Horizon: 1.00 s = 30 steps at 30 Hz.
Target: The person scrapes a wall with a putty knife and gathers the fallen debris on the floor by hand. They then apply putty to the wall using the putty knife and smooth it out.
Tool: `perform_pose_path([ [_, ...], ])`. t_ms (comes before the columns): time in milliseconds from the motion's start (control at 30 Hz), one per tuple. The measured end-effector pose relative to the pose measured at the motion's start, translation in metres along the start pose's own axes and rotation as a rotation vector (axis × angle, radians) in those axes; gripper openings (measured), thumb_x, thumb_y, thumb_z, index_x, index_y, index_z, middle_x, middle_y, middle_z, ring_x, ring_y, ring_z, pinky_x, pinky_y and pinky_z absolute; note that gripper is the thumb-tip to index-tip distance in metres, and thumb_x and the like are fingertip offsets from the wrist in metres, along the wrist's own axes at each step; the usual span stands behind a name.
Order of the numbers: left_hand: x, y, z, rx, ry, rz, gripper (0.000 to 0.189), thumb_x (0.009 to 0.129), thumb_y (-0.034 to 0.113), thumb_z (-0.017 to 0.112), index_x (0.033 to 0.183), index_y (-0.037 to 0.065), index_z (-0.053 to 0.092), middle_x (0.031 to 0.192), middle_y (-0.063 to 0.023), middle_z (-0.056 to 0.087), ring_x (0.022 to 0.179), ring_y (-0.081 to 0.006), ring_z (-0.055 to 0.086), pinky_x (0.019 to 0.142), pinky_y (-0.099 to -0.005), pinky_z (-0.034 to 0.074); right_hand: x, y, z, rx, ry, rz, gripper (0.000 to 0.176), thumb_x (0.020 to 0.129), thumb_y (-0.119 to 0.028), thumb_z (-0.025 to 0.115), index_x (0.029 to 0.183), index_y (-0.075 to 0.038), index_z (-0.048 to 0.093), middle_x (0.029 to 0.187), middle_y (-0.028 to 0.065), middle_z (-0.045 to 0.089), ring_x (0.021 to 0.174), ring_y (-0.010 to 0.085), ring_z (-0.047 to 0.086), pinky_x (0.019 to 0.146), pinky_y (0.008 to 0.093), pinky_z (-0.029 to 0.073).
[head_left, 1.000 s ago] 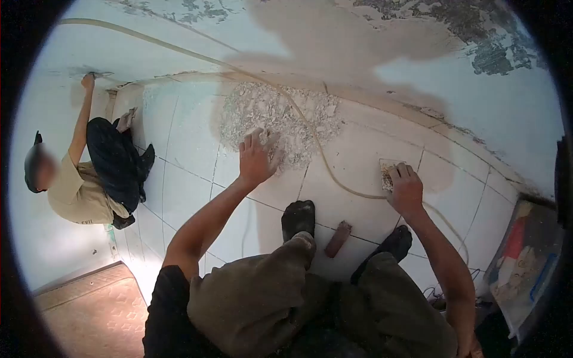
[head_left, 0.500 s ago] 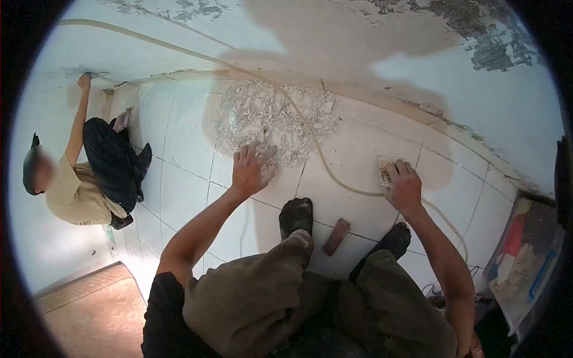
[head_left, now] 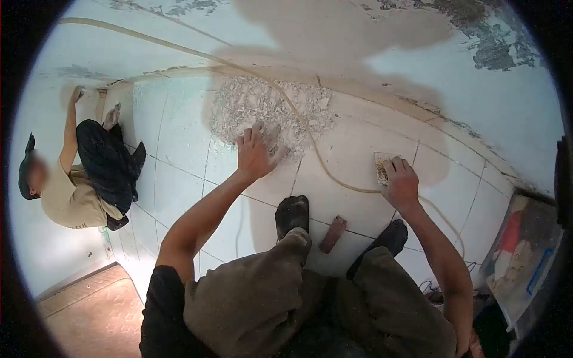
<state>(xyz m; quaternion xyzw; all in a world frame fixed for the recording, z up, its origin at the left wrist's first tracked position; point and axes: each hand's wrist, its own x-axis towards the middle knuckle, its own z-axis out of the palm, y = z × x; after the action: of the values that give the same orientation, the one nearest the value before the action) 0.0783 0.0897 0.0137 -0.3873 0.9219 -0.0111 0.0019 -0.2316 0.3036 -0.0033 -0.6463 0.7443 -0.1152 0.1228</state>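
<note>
My left hand (head_left: pixel 256 156) reaches to the near edge of a pile of pale flakes and dust (head_left: pixel 239 110) on the tiled floor, its dusty fingers spread and bent over the debris. Off to the right, my right hand (head_left: pixel 401 184) has its fingers closed over a small flat square-edged piece (head_left: pixel 379 162) with a crumbly yellowish face. Its far edge shows beyond my fingers, low at the floor; the rest is hidden under the hand. Between my feet lies a reddish-brown block (head_left: pixel 333 234).
A pale hose (head_left: pixel 325 170) crosses the pile and passes by my right hand. At left a person (head_left: pixel 80 191) squats with one hand at the wall. A plastic-covered bin (head_left: pixel 519 256) with a blue handle stands at right, a patterned mat (head_left: pixel 95 307) at lower left. Peeling wall rises ahead.
My left hand has moved forward and slightly right over the pile's edge. My right hand stays on its piece. The other person's raised hand has come slightly lower on the wall.
</note>
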Motion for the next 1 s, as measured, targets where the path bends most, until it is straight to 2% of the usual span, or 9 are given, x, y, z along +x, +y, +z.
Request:
perform_pose_path([
  [167, -0.021, 0.004, -0.006, -0.028, 0.035, 0.088, 0.052, 0.080, 0.044, 0.062, 0.126, 0.021, 0.058, 0.126, -0.0178, 0.045, 0.103, -0.0336, 0.046, 0.084, -0.0463, 0.036, 0.000, 0.000, 0.001, -0.028, -0.012, -0.016, 0.047, 0.057, -0.013, 0.074, 0.100, -0.003, 0.058, 0.105, 0.0129, 0.055, 0.099, 0.0298, 0.055, 0.084, 0.0383, 0.048],
  [267, -0.028, 0.008, -0.011, -0.048, -0.063, 0.070, 0.053, 0.080, 0.042, 0.063, 0.130, 0.023, 0.055, 0.129, -0.0186, 0.041, 0.109, -0.0352, 0.043, 0.088, -0.0465, 0.035, 0.000, 0.000, 0.003, -0.018, 0.038, -0.016, 0.052, 0.055, -0.010, 0.074, 0.105, -0.006, 0.057, 0.104, 0.0116, 0.054, 0.098, 0.0295, 0.054, 0.079, 0.0392, 0.050],
  [400, -0.022, 0.008, -0.009, -0.032, -0.023, 0.090, 0.050, 0.080, 0.042, 0.063, 0.127, 0.024, 0.058, 0.127, -0.0178, 0.043, 0.105, -0.0337, 0.045, 0.085, -0.0454, 0.035, 0.000, 0.001, 0.004, 0.010, 0.046, -0.031, 0.053, 0.054, -0.009, 0.073, 0.104, -0.006, 0.057, 0.103, 0.0110, 0.054, 0.097, 0.0295, 0.054, 0.078, 0.0390, 0.050],
  [467, -0.011, 0.010, -0.007, -0.020, -0.011, 0.093, 0.050, 0.080, 0.042, 0.064, 0.127, 0.024, 0.058, 0.127, -0.0173, 0.044, 0.104, -0.0332, 0.045, 0.085, -0.0450, 0.036, 0.000, 0.001, 0.002, 0.002, -0.033, 0.008, 0.047, 0.057, -0.012, 0.074, 0.100, -0.003, 0.058, 0.107, 0.0134, 0.055, 0.100, 0.0301, 0.055, 0.084, 0.0394, 0.048],
  [767, 0.027, 0.004, 0.000, -0.047, 0.178, 0.164, 0.045, 0.079, 0.037, 0.065, 0.119, 0.019, 0.061, 0.123, -0.0141, 0.045, 0.102, -0.0314, 0.046, 0.081, -0.0451, 0.038, 0.000, 0.000, 0.002, -0.001, -0.019, 0.014, 0.047, 0.057, -0.014, 0.075, 0.100, -0.003, 0.058, 0.107, 0.0134, 0.055, 0.101, 0.0300, 0.054, 0.085, 0.0396, 0.048],
  [833, 0.015, -0.003, -0.006, -0.130, 0.246, 0.127, 0.034, 0.079, 0.027, 0.066, 0.109, 0.013, 0.063, 0.113, -0.0138, 0.050, 0.100, -0.0308, 0.048, 0.080, -0.0434, 0.039, -0.002, 0.002, 0.003, -0.015, 0.022, -0.010, 0.048, 0.058, -0.015, 0.075, 0.101, -0.004, 0.058, 0.104, 0.0123, 0.054, 0.099, 0.0297, 0.054, 0.081, 0.0399, 0.049],
  [867, 0.004, -0.010, -0.004, -0.129, 0.242, 0.130, 0.034, 0.079, 0.027, 0.066, 0.109, 0.013, 0.063, 0.113, -0.0138, 0.050, 0.100, -0.0308, 0.048, 0.080, -0.0434, 0.039, -0.003, 0.003, 0.004, -0.030, 0.063, -0.040, 0.048, 0.059, -0.016, 0.075, 0.102, -0.005, 0.058, 0.100, 0.0111, 0.053, 0.097, 0.0293, 0.055, 0.078, 0.0402, 0.050],
  [933, -0.019, -0.024, 0.002, -0.143, 0.144, -0.055, 0.020, 0.080, 0.019, 0.066, 0.097, 0.008, 0.062, 0.100, -0.0118, 0.054, 0.094, -0.0303, 0.051, 0.079, -0.0426, 0.039, -0.002, 0.002, 0.001, -0.008, 0.038, -0.028, 0.048, 0.059, -0.016, 0.076, 0.102, -0.005, 0.058, 0.100, 0.0114, 0.053, 0.097, 0.0295, 0.055, 0.078, 0.0402, 0.050],
  [1000, -0.037, -0.028, -0.002, -0.168, 0.138, -0.097, 0.016, 0.080, 0.016, 0.065, 0.092, 0.007, 0.061, 0.094, -0.0112, 0.055, 0.090, -0.0293, 0.052, 0.079, -0.0421, 0.039, -0.001, 0.002, 0.002, 0.011, 0.018, -0.020, 0.049, 0.059, -0.017, 0.076, 0.102, -0.005, 0.058, 0.101, 0.0118, 0.053, 0.097, 0.0296, 0.055, 0.079, 0.0403, 0.050],
])
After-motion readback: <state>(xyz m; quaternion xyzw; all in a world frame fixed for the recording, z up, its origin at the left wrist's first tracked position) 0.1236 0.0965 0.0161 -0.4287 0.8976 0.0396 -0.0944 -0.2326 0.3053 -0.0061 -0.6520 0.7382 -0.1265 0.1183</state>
